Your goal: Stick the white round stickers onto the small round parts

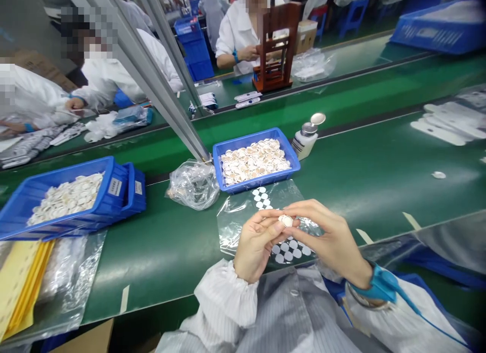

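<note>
Near the belt's front edge, my left hand [257, 241] is closed on a small white round piece [285, 221] between thumb and fingers. My right hand [326, 236] meets it from the right, its thumb and fingertips pressed together at the same piece. Beneath both hands lies a clear plastic sheet [232, 221] with rows of white round stickers [291, 251], partly covered by the hands. Just beyond is a blue tray [258, 183] filled with similar white round pieces [254, 161].
A white bottle with a raised metal lid [305, 140] stands right of the tray, a crumpled clear bag [193, 183] left. Blue bins [110, 211] sit further left. A slanted metal post [152, 75] rises behind. White strips [448, 123] lie far right. People work across the belt.
</note>
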`<state>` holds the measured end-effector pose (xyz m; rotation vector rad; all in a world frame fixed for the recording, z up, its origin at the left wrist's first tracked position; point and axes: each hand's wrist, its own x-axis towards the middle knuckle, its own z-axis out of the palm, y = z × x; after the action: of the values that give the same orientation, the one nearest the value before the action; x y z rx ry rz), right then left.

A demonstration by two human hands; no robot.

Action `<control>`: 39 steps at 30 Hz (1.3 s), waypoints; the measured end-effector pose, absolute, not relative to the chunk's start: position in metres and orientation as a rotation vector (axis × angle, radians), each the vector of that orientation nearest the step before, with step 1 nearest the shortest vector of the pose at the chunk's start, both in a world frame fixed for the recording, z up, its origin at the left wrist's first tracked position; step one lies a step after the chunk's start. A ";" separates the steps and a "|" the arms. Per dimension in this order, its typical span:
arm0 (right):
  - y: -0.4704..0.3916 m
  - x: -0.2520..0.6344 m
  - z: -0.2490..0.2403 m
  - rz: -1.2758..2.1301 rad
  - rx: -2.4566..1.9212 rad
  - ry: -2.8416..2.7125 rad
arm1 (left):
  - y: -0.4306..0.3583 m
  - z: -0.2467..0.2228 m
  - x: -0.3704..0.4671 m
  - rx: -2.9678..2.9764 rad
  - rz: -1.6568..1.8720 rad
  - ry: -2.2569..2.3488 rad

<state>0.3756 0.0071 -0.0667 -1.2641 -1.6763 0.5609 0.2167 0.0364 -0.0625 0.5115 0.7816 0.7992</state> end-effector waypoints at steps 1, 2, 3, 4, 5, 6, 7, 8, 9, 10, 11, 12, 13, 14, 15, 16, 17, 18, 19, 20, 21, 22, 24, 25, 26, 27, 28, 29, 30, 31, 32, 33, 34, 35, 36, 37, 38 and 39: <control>0.008 0.376 -0.066 0.527 -1.256 -1.695 | 0.037 -0.063 0.217 0.508 0.795 0.775; 0.010 0.376 -0.066 0.491 -1.247 -1.711 | 0.038 -0.062 0.217 0.503 0.789 0.766; 0.012 0.376 -0.065 0.458 -1.237 -1.719 | 0.038 -0.062 0.218 0.500 0.783 0.753; 0.013 0.376 -0.064 0.433 -1.223 -1.719 | 0.039 -0.062 0.219 0.496 0.780 0.739; 0.015 0.377 -0.063 0.418 -1.203 -1.709 | 0.040 -0.061 0.220 0.491 0.775 0.723; 0.017 0.378 -0.062 0.411 -1.182 -1.688 | 0.041 -0.060 0.221 0.486 0.771 0.708; 0.018 0.379 -0.060 0.410 -1.164 -1.658 | 0.045 -0.059 0.222 0.481 0.769 0.697; 0.020 0.380 -0.058 0.412 -1.154 -1.619 | 0.051 -0.058 0.223 0.481 0.773 0.691; 0.021 0.383 -0.057 0.417 -1.154 -1.573 | 0.059 -0.056 0.223 0.487 0.791 0.693; 0.022 0.385 -0.055 0.426 -1.165 -1.522 | 0.070 -0.054 0.222 0.493 0.832 0.705; 0.023 0.388 -0.053 0.439 -1.183 -1.471 | 0.083 -0.052 0.221 0.496 0.889 0.724; 0.024 0.391 -0.051 0.460 -1.205 -1.423 | 0.098 -0.051 0.219 0.490 0.966 0.754; 0.025 0.394 -0.048 0.489 -1.222 -1.382 | 0.113 -0.049 0.216 0.456 1.053 0.793; 0.026 0.397 -0.046 0.530 -1.235 -1.350 | 0.127 -0.048 0.214 0.404 1.102 0.832; 0.029 0.400 -0.044 0.582 -1.245 -1.327 | 0.139 -0.047 0.212 0.331 1.092 0.877; 0.032 0.403 -0.042 0.643 -1.252 -1.307 | 0.149 -0.047 0.210 0.287 1.068 0.906; 0.036 0.407 -0.040 0.711 -1.258 -1.291 | 0.156 -0.047 0.209 0.268 1.056 0.927; 0.040 0.410 -0.039 0.781 -1.263 -1.277 | 0.159 -0.048 0.208 0.270 1.065 0.947; 0.044 0.413 -0.037 0.845 -1.267 -1.264 | 0.158 -0.048 0.207 0.291 1.083 0.965; 0.049 0.416 -0.036 0.891 -1.271 -1.258 | 0.154 -0.048 0.206 0.327 1.107 0.977; 0.053 0.417 -0.035 0.920 -1.269 -1.263 | 0.147 -0.048 0.205 0.377 1.112 0.980; 0.058 0.418 -0.033 0.935 -1.260 -1.284 | 0.139 -0.047 0.204 0.432 1.081 0.970; 0.064 0.416 -0.032 0.927 -1.214 -1.384 | 0.119 -0.047 0.204 0.519 0.921 0.893; 0.067 0.414 -0.031 0.915 -1.176 -1.461 | 0.110 -0.047 0.204 0.532 0.822 0.834; 0.069 0.410 -0.031 0.904 -1.135 -1.547 | 0.101 -0.048 0.205 0.522 0.740 0.774; 0.070 0.406 -0.031 0.895 -1.094 -1.630 | 0.094 -0.049 0.206 0.494 0.690 0.723; 0.072 0.402 -0.032 0.887 -1.055 -1.704 | 0.088 -0.051 0.206 0.462 0.675 0.689; 0.073 0.398 -0.033 0.884 -1.025 -1.761 | 0.084 -0.053 0.206 0.434 0.681 0.671; 0.073 0.395 -0.034 0.886 -1.001 -1.802 | 0.081 -0.056 0.205 0.418 0.693 0.667; 0.074 0.391 -0.035 0.889 -0.981 -1.831 | 0.078 -0.058 0.203 0.410 0.704 0.668; 0.075 0.388 -0.037 0.889 -0.965 -1.853 | 0.077 -0.061 0.202 0.409 0.712 0.670; 0.075 0.385 -0.038 0.888 -0.951 -1.871 | 0.076 -0.063 0.200 0.411 0.717 0.671; 0.075 0.383 -0.039 0.885 -0.940 -1.885 | 0.075 -0.064 0.198 0.409 0.719 0.670; 0.076 0.380 -0.040 0.882 -0.932 -1.897 | 0.074 -0.066 0.196 0.402 0.721 0.671; 0.075 0.378 -0.041 0.880 -0.926 -1.903 | 0.073 -0.067 0.195 0.389 0.724 0.677; 0.075 0.376 -0.042 0.882 -0.922 -1.906 | 0.072 -0.069 0.194 0.374 0.729 0.686; 0.075 0.374 -0.043 0.886 -0.919 -1.907 | 0.071 -0.071 0.194 0.359 0.735 0.697; 0.075 0.372 -0.044 0.889 -0.917 -1.909 | 0.070 -0.072 0.193 0.348 0.744 0.704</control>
<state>0.3724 0.0748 -0.0438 -0.9165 -1.9095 0.8889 0.1933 0.0703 -0.0723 0.3480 0.7043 0.7436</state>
